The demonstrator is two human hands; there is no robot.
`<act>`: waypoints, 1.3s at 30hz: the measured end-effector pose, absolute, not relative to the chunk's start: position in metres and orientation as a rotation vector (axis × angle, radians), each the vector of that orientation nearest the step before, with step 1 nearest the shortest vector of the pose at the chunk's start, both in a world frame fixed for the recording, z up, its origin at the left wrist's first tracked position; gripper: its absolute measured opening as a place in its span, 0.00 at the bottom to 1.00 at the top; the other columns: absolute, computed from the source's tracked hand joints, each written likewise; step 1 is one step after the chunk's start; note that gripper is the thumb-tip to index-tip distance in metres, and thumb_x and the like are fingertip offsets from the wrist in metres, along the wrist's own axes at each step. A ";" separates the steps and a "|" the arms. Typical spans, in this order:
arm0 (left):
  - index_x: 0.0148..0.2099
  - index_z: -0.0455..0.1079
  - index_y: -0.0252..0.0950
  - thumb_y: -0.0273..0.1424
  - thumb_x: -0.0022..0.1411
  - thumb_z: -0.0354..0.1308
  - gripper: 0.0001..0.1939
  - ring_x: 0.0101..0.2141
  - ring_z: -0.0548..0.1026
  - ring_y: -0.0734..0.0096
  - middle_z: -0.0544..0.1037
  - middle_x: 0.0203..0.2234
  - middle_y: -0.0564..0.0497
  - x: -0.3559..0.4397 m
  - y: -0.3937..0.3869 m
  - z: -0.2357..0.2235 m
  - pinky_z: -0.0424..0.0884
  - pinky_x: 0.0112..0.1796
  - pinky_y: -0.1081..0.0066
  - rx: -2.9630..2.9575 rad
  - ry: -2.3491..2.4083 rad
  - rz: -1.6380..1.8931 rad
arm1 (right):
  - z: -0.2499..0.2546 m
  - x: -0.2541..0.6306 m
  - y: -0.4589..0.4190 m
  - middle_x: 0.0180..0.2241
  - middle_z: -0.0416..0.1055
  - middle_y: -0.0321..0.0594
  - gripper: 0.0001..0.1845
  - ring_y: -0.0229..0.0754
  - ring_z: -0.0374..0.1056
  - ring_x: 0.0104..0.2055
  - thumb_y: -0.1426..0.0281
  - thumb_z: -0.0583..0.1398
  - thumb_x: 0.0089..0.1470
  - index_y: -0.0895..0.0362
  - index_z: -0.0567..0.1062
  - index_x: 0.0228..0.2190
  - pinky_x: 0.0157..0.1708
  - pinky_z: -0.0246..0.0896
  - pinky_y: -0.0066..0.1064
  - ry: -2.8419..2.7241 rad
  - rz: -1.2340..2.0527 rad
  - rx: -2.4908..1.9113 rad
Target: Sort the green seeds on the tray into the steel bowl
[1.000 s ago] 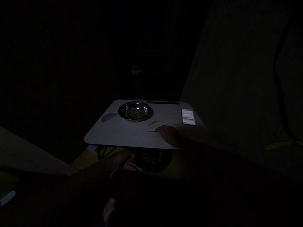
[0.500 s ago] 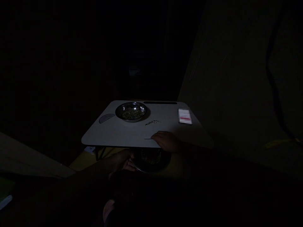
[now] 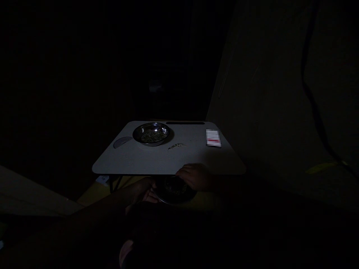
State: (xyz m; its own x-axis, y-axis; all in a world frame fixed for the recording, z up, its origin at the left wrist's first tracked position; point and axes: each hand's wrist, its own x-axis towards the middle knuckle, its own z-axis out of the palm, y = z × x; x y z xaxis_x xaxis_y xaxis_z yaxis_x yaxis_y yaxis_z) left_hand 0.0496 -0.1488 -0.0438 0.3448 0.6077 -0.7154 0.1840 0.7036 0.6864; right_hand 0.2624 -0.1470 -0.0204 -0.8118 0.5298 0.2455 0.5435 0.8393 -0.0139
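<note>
My left hand (image 3: 146, 189) grips the rim of a dark-looking bowl (image 3: 160, 191) just below the near edge of the white table (image 3: 126, 162). Small grains lie inside that bowl. At the table edge, over the bowl, my right hand (image 3: 195, 177) has its fingers pressed together on a thin pale strip, now mostly hidden; its exact kind cannot be made out. A short line of grains (image 3: 176, 145) lies on the tabletop beyond my right hand. Farther back stands a shiny steel bowl (image 3: 153, 142) with more greenish grains in it.
A clear half-round protractor (image 3: 122, 142) lies left of the steel bowl. On the right is a flat device with a blurred bright screen (image 3: 213, 138). A dark slot (image 3: 185, 123) runs along the far edge. A wall (image 3: 269, 112) rises at the right; the surroundings are very dark.
My right hand has drawn the pale strip from beside the grains toward me, to the near edge over the lower bowl. My left hand keeps hold of that bowl. The view has shifted slightly.
</note>
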 end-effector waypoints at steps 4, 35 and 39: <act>0.23 0.59 0.34 0.26 0.38 0.45 0.05 0.20 0.71 0.70 0.69 0.12 0.52 0.050 -0.148 -0.045 0.65 0.24 0.72 0.786 1.224 0.323 | -0.018 0.264 -0.147 0.31 0.65 0.41 0.13 0.37 0.57 0.33 0.73 0.46 0.46 0.59 0.64 0.35 0.31 0.51 0.28 -2.767 -0.077 -0.832; 0.22 0.58 0.34 0.27 0.38 0.44 0.04 0.19 0.70 0.70 0.70 0.13 0.50 0.042 -0.152 -0.045 0.65 0.23 0.72 0.798 1.237 0.350 | -0.034 0.268 -0.069 0.35 0.63 0.43 0.16 0.38 0.56 0.39 0.75 0.44 0.46 0.58 0.61 0.39 0.34 0.50 0.28 -2.621 -0.365 -1.368; 0.23 0.58 0.34 0.27 0.38 0.45 0.04 0.19 0.70 0.70 0.70 0.14 0.50 0.042 -0.153 -0.045 0.65 0.23 0.72 0.792 1.223 0.358 | -0.037 0.273 -0.064 0.35 0.63 0.42 0.16 0.40 0.56 0.38 0.75 0.44 0.47 0.58 0.61 0.39 0.33 0.51 0.29 -2.591 -0.428 -1.370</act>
State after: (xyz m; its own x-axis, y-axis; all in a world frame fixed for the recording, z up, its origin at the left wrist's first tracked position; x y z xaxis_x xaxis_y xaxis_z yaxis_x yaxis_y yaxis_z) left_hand 0.0417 -0.1525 -0.0451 0.3292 0.6378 -0.6963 0.1624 0.6882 0.7071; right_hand 0.2732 -0.0637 -0.0369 -0.5593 0.7770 0.2889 0.8287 0.5338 0.1684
